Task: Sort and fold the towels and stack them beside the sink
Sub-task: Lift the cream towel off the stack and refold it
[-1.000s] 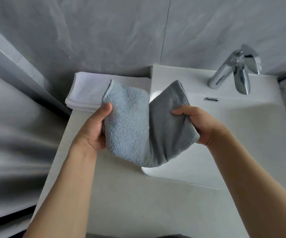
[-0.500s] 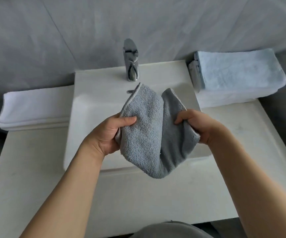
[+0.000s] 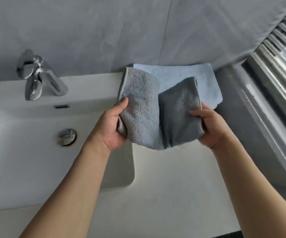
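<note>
Here, in the head view, both bare forearms reach up from the bottom edge and meet over the right end of the sink, where they hold a grey towel in the air between them. The left hand grips the towel's left half: its thumb lies across the front of the cloth and its fingers curl round behind, out of sight. The right hand pinches the right half the same way, thumb on the front, fingers wrapped behind the edge. The towel sags into a fold between the two hands, its two halves standing up like flaps, the left one paler, the right one darker. It hangs above the white worktop, not touching it as far as can be told.

Behind the grey towel, a light blue towel lies folded against the wall, to the right of the sink; the grey towel covers its near left part, and whatever lies under it cannot be made out. The tap is blurred. The drain plug sits in the basin. The elbows are cut off by the picture's lower edge.
</note>
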Action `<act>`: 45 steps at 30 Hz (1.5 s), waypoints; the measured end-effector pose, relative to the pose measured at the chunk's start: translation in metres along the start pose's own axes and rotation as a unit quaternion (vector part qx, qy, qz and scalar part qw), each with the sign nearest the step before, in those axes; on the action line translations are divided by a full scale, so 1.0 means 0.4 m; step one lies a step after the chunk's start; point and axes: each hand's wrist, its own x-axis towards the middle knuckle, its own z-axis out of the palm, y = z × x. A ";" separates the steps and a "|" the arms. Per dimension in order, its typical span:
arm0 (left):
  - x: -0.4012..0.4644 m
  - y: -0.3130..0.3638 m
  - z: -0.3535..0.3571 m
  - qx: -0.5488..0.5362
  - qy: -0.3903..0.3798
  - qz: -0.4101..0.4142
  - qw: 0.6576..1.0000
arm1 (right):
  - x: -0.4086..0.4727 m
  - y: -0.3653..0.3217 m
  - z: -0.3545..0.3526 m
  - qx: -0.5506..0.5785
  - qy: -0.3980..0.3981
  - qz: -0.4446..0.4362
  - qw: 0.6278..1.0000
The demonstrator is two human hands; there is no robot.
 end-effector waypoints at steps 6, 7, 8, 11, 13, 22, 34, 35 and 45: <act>0.171 0.011 0.092 0.001 0.003 0.032 0.999 | 0.116 -0.144 -0.056 0.061 0.055 -0.092 0.992; 0.200 0.018 0.098 0.004 0.014 0.038 0.999 | 0.140 -0.166 -0.055 0.064 0.067 -0.100 0.991; 0.225 0.027 0.100 0.007 0.025 0.042 0.999 | 0.162 -0.185 -0.055 0.071 0.079 -0.106 0.989; 0.298 0.056 0.100 0.018 0.064 0.040 0.997 | 0.246 -0.235 -0.071 0.131 0.115 -0.114 0.978; 0.339 0.067 0.090 0.079 0.127 -0.003 0.989 | 0.293 -0.252 -0.085 0.181 0.171 -0.075 0.966; 0.433 0.031 0.067 0.259 0.260 0.057 0.928 | 0.344 -0.082 -0.096 0.174 0.362 -0.112 0.909; 0.456 -0.002 0.042 0.459 0.294 0.132 0.828 | 0.371 -0.071 -0.102 -0.034 0.558 -0.093 0.824; 0.458 -0.002 0.049 0.514 0.306 0.132 0.790 | 0.361 -0.062 -0.089 -0.153 0.563 -0.080 0.808; 0.482 -0.054 0.062 0.852 0.097 0.276 0.435 | 0.385 0.086 -0.025 -0.636 0.263 -0.215 0.693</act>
